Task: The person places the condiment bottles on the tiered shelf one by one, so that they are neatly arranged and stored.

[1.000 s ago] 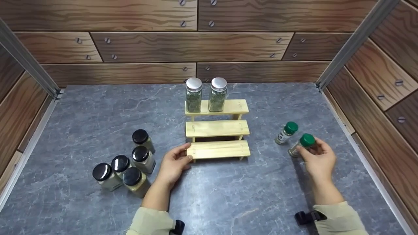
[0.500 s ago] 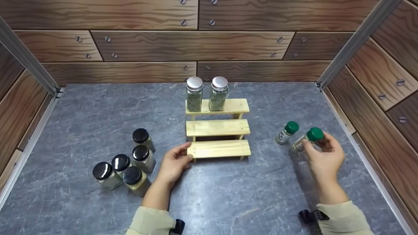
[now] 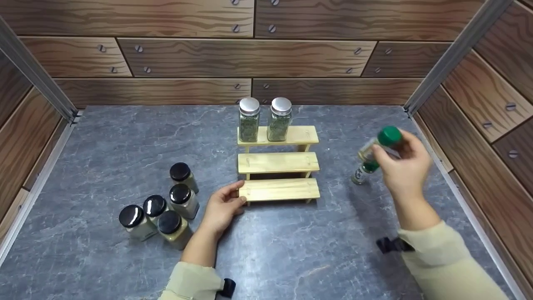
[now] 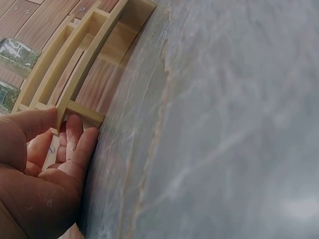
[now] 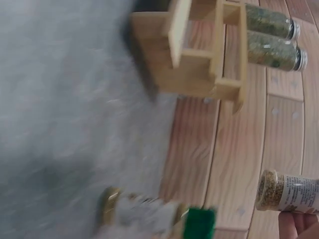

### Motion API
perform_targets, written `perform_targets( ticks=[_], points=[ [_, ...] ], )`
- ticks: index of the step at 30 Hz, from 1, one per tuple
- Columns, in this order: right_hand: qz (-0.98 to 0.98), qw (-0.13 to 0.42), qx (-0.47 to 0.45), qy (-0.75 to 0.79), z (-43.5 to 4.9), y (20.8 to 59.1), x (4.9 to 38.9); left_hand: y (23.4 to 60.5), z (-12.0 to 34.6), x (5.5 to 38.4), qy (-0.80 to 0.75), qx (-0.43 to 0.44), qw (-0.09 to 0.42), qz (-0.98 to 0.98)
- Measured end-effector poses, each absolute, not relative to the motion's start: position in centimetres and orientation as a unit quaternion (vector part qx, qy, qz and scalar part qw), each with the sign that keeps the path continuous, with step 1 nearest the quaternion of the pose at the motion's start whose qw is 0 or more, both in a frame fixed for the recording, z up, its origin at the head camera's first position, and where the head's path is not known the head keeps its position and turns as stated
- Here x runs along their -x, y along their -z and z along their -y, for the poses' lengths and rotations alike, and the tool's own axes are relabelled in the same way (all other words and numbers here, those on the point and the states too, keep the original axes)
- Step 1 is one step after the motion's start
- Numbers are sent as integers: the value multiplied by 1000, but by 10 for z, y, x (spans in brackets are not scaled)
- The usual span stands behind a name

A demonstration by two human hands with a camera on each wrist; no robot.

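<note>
My left hand grips the left end of the lowest step of a three-step wooden rack; in the left wrist view the thumb lies on top and the fingers curl beneath. My right hand holds a green-capped spice jar tilted in the air. Brownish grains and a printed label show on this spice jar in the right wrist view. Under it, a second green-capped spice jar stands on the table, its cap partly hidden. Two silver-capped jars of green herbs stand on the top step.
Several black-capped jars stand grouped on the grey marbled table, left of my left forearm. Wood-patterned walls enclose the back and sides, with metal corner posts at the back corners.
My right hand has lifted the green-capped spice jar off the table and carried it up and away from me, over the other one. The left hand stays on the rack.
</note>
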State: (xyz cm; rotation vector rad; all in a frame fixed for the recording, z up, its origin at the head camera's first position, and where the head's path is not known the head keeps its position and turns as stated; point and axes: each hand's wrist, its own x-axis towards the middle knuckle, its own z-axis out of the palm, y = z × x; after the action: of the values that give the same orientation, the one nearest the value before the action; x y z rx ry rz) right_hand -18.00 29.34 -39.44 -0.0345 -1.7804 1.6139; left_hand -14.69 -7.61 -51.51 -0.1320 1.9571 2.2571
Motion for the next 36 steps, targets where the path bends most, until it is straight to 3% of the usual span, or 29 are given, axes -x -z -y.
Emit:
perform_targets(
  ticks=[15, 28, 36],
  points=[
    [757, 277, -84, -585, -226, 378, 237, 512, 76, 147, -754, 37, 73, -652],
    [798, 207, -59, -562, -197, 385, 257, 515, 77, 147, -753, 41, 77, -653],
    [810, 202, -56, -548, -190, 388, 260, 515, 77, 148, -753, 36, 69, -653]
  ],
)
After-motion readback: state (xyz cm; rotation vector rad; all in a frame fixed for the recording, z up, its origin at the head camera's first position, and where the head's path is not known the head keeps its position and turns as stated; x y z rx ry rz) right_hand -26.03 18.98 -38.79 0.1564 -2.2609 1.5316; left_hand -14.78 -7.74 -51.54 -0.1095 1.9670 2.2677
